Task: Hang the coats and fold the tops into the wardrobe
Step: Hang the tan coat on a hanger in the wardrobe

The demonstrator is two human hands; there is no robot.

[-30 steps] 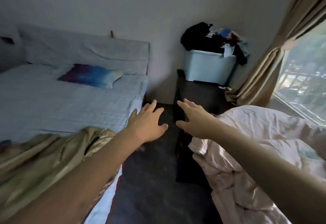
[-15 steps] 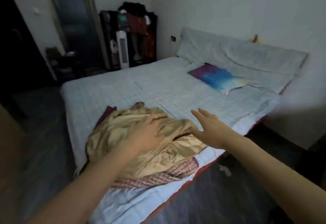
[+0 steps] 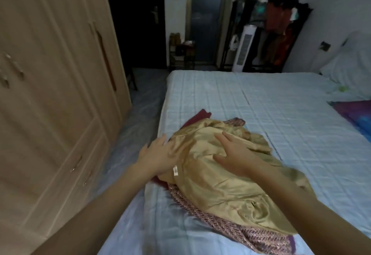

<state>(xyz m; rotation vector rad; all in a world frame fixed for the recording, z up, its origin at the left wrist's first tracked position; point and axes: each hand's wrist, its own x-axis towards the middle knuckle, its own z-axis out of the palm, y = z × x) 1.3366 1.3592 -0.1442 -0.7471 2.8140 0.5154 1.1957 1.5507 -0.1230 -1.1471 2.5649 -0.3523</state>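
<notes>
Hands over the heap, head view: left hand (image 3: 158, 157) and right hand (image 3: 233, 155) both lie flat with fingers spread, gripping nothing, on the gold coat (image 3: 218, 176). It lies crumpled on the bed's (image 3: 261, 102) near left corner, long axis running near-right to far-left. Directly beneath both palms; the wardrobe (image 3: 50, 73) stands closed to the left, nearer the left hand.

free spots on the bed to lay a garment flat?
Bare sheet from the clothes pile to the far bed edge, and right of the pile toward the pillow. Small strip at the near left corner. Crowded mid-near: gold garment under both hands, left hand, right hand.
</notes>
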